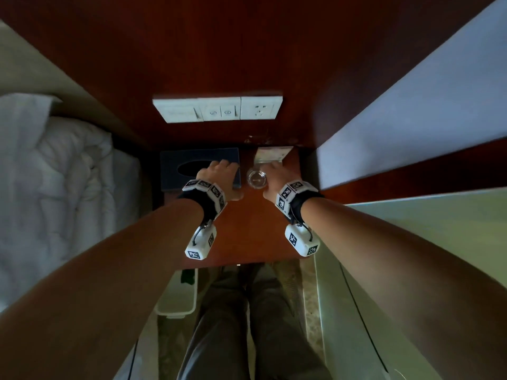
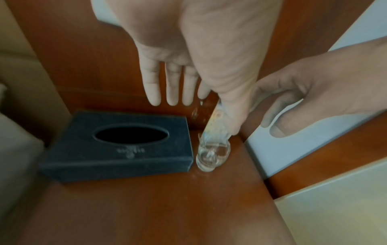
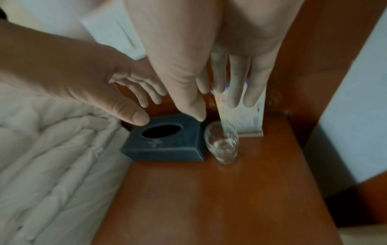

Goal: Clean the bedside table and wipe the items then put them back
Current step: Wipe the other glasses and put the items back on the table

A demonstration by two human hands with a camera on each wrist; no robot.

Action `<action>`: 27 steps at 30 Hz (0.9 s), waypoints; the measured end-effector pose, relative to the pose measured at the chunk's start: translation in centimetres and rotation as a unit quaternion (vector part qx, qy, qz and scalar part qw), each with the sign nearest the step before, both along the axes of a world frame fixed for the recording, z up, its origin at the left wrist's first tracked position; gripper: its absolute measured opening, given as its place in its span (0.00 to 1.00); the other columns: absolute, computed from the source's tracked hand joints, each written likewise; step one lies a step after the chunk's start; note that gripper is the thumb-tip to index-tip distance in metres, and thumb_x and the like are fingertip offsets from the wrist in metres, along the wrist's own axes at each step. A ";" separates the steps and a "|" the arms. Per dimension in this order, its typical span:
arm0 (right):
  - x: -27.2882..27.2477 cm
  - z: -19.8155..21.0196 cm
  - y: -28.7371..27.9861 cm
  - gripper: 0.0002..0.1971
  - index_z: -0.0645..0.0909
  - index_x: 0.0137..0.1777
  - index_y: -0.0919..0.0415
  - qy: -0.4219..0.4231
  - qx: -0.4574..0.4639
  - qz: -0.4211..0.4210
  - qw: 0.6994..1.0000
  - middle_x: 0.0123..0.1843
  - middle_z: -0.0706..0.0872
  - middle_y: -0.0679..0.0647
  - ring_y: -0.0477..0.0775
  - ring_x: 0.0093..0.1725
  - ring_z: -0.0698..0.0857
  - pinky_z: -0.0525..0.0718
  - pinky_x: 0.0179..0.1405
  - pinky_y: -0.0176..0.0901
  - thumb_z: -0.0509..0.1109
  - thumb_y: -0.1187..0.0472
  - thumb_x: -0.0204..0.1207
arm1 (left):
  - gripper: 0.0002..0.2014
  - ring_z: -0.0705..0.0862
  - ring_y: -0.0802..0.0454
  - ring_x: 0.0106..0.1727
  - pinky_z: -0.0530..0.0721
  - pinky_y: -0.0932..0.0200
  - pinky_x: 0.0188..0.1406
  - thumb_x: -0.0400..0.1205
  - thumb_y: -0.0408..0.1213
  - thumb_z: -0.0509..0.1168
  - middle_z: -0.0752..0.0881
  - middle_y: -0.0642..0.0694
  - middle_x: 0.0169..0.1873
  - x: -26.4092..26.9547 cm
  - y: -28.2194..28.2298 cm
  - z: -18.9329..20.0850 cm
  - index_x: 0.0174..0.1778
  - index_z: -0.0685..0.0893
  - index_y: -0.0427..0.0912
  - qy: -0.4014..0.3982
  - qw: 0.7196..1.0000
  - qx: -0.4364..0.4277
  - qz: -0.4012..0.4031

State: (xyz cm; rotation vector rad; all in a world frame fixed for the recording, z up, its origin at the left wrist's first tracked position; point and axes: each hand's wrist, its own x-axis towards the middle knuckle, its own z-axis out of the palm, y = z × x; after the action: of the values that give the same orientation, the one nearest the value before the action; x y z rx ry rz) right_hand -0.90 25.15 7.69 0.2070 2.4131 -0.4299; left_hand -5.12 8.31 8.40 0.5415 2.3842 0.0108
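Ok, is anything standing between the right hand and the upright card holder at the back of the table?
Nothing visible. The right hand reaches with straight fingers over the upright card holder. The clear drinking glass stands just in front of the holder, beside the dark blue tissue box, below the hand's path.

The table's (image 1: 247,237) front half lies open. At the back, the tissue box (image 1: 189,168), glass (image 1: 256,178) and card stand (image 1: 270,156) crowd together; the glass sits just beside the box, card stand behind it.

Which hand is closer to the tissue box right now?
Left. The left hand hovers over the tissue box; the right hand is beyond the glass, reaching toward the card stand.
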 end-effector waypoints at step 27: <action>17.2 25.0 -27.9 0.26 0.74 0.72 0.57 0.131 -0.005 0.346 0.929 0.69 0.78 0.58 0.64 0.64 0.81 0.82 0.61 0.51 0.72 0.54 0.75 | 0.37 0.75 0.43 0.72 0.77 0.48 0.65 0.75 0.62 0.69 0.76 0.48 0.72 26.8 -28.9 26.0 0.78 0.69 0.51 0.129 0.965 -0.066 0.217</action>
State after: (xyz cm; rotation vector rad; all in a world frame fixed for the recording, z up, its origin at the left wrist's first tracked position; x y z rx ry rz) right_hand 16.26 -2.80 32.71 -0.7352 2.5347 -0.1441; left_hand 21.64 -20.55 34.39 -0.0539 2.6890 -0.0251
